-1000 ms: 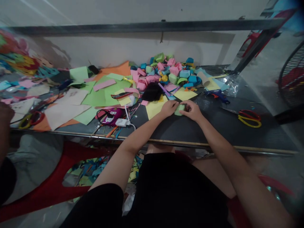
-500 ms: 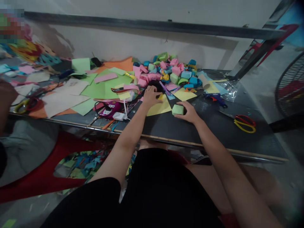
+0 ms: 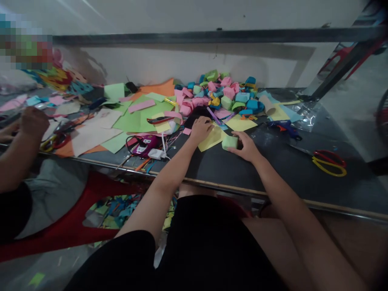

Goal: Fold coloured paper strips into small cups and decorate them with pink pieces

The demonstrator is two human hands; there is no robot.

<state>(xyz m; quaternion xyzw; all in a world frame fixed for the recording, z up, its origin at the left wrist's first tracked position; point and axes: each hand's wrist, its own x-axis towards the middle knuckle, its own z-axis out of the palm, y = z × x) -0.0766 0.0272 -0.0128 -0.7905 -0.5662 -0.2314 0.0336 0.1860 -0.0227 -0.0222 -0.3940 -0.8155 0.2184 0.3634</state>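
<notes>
Between the thumb and fingers of my right hand (image 3: 247, 148) is a small pale green paper box (image 3: 229, 142), low over the dark table. My left hand (image 3: 201, 128) rests at the left edge of a yellow paper sheet (image 3: 212, 138), beside a black item (image 3: 196, 114). Its fingers are bent, and I cannot make out whether anything is under them. Just behind the hands lies a heap of small folded paper pieces (image 3: 227, 93) in pink, blue, green and yellow.
Red-and-yellow scissors (image 3: 329, 162) and a blue glue gun (image 3: 285, 127) lie to the right. A purple power strip (image 3: 146, 145) and green sheets (image 3: 136, 115) are at left. Another person's hand (image 3: 34, 121) is at the far left.
The view has shifted left, so more of the other person's arm shows. My left hand's thumb and fingers, spread apart before, are now closer together. The green box remains in my right hand.
</notes>
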